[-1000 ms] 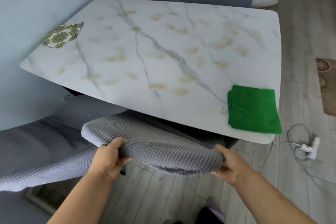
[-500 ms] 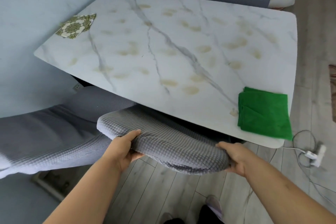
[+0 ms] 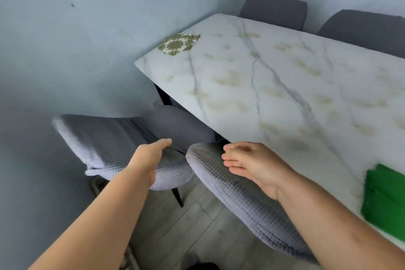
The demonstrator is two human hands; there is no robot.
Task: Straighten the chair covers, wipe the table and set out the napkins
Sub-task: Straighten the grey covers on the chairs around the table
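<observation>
Both hands lie loose on gray chair covers: left hand point(image 3: 149, 161) on one cover point(image 3: 105, 140), right hand point(image 3: 254, 164), blurred and seemingly ungripping, on the nearer cover point(image 3: 236, 195) at the table point(image 3: 285, 85) edge.

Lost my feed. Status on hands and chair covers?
Left hand open on left chair cover. Right hand open on near chair cover. Table unwiped, green cloth idle.

We see a white marble-look tabletop point(image 3: 285, 76) veined in grey and blotched with pale yellow-brown patches. On it lie a green-and-cream paper napkin point(image 3: 178, 44) printed with a floral medallion, and a plain bright green folded cloth point(image 3: 385, 201). The waffle-textured fabric chair covers point(image 3: 236, 193) are light grey; the smooth wall point(image 3: 76, 39) is pale blue.
</observation>
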